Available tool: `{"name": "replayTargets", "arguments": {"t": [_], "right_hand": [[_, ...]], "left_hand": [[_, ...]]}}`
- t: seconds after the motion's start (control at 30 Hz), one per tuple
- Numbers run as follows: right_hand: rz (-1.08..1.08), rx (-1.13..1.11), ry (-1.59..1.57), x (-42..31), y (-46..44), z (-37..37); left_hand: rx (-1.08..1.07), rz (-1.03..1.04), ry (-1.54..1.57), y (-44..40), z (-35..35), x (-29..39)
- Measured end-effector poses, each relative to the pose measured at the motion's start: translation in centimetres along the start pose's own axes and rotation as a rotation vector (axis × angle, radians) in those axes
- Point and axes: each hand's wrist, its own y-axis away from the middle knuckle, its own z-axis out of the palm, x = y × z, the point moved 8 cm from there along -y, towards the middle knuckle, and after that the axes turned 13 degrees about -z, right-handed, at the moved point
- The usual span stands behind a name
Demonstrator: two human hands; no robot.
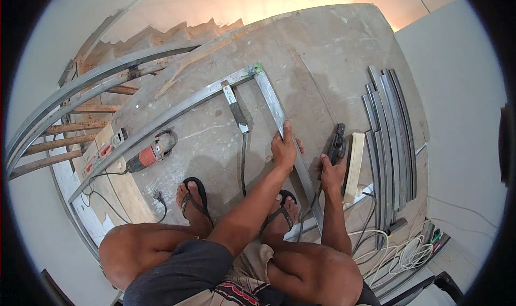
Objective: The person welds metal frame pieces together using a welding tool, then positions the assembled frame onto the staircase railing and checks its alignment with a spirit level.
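My left hand (285,149) is wrapped round the short arm of an L-shaped metal frame (271,102), whose corner has a green patch. My right hand (333,170) grips a black electrode holder (336,143), with a long thin welding rod (318,88) pointing up and away from it. On the frame's long arm sits a ground clamp (235,107) with a black cable running down toward my feet. Just right of my right hand lies a cream-coloured bar (353,166).
A red angle grinder (150,153) lies at left, beside another red tool (111,149). Several metal tubes (395,144) lie at right. Coiled cables (414,252) sit at lower right. Curved railing (86,93) and stairs border the left. My sandalled feet are below the frame.
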Motion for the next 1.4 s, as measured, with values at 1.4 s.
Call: {"name": "replayTargets", "arguments": {"t": [1.4], "right_hand": [[-0.871,-0.133,0.166,-15.9,9.3,-1.3]], "left_hand": [[0.023,0.011,-0.084,-0.6,-0.4,-0.6]]}}
